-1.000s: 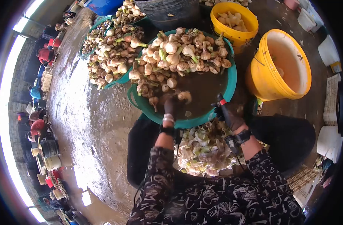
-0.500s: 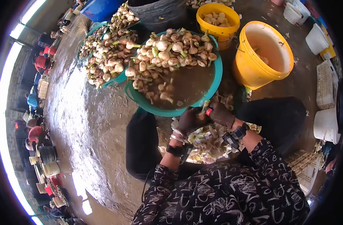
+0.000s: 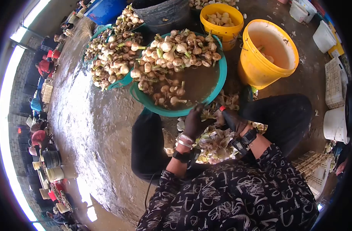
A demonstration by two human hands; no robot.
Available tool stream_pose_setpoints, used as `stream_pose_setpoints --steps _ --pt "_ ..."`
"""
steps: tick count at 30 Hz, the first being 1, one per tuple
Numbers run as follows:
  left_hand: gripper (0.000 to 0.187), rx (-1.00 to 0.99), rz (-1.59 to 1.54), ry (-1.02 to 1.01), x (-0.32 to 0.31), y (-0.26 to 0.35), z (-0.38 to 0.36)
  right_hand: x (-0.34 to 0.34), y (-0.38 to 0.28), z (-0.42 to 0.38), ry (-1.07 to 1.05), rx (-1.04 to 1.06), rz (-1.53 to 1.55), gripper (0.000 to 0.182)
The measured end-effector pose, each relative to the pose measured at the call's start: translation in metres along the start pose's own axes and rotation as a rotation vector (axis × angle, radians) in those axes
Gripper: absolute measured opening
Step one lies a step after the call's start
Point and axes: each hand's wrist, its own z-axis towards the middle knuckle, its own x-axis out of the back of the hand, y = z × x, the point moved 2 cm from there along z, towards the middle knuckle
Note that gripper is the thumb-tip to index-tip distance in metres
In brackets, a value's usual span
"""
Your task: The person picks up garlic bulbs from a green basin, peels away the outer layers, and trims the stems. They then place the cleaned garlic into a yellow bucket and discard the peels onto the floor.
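My left hand (image 3: 195, 122), in a dark glove, is closed in front of the tub's near rim. Between the two hands a pale brown garlic bulb (image 3: 219, 118) is partly visible, its outline blurred by the gloves. My right hand (image 3: 235, 121), gloved too, closes round a small tool with a red end (image 3: 222, 108); the rest of that tool is hidden. Beneath both hands lies a heap of garlic peelings (image 3: 216, 144), between my legs. Just ahead, a green tub (image 3: 221, 82) holds murky water, with garlic bulbs (image 3: 172, 52) piled at its far side and some floating.
Another green basin (image 3: 124, 81) of garlic stands left of the tub. To the right are a large yellow bucket (image 3: 260, 73) and a smaller yellow bucket (image 3: 226, 34) with peeled garlic. A black tub (image 3: 162, 17) stands behind. White crates (image 3: 335, 82) line the right; people work far left.
My hands have moved slightly apart, the right one shifting right and the left one turning fingers-up. More bulbs float near the tub's middle. The view has shifted slightly.
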Motion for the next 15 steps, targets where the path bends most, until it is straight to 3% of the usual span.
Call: stream_pose_setpoints --steps 2,3,4,7,8,9,10,12,13,15 --pt "0.042 0.095 0.221 -0.479 -0.001 -0.012 -0.003 -0.004 0.012 0.001 -0.122 -0.11 -0.224 0.026" --pt "0.028 0.062 0.401 -0.485 -0.004 -0.015 -0.003 -0.004 0.017 0.004 -0.122 -0.108 -0.221 0.026" --pt "0.028 0.062 0.403 -0.489 -0.005 -0.02 -0.003 -0.003 0.015 0.007 -0.111 -0.076 -0.046 0.027" --pt "0.027 0.791 -0.689 -0.175 -0.003 -0.047 -0.01 0.007 -0.013 0.003 -0.115 -0.059 0.264 0.036" --pt "0.027 0.79 -0.689 -0.175 0.002 -0.044 -0.012 0.011 -0.029 0.003 -0.134 -0.066 0.396 0.043" --pt "0.026 0.354 -0.21 -0.254 0.012 -0.035 -0.011 0.012 -0.031 0.004 -0.114 -0.038 0.515 0.057" --pt "0.025 -0.085 0.268 -0.312 0.016 -0.022 -0.013 0.01 -0.032 0.005 -0.118 -0.036 0.516 0.057" --pt "0.023 0.038 0.276 -0.318 0.017 -0.019 -0.015 0.01 -0.036 0.004 0.121 0.131 0.094 0.049" --pt "0.023 0.157 0.128 -0.29 0.017 -0.029 -0.016 0.01 -0.043 0.002 0.121 0.129 0.095 0.049" --pt "0.023 0.449 -0.158 -0.235 0.012 -0.043 -0.016 0.009 -0.066 -0.002 0.07 0.293 -0.63 0.053"
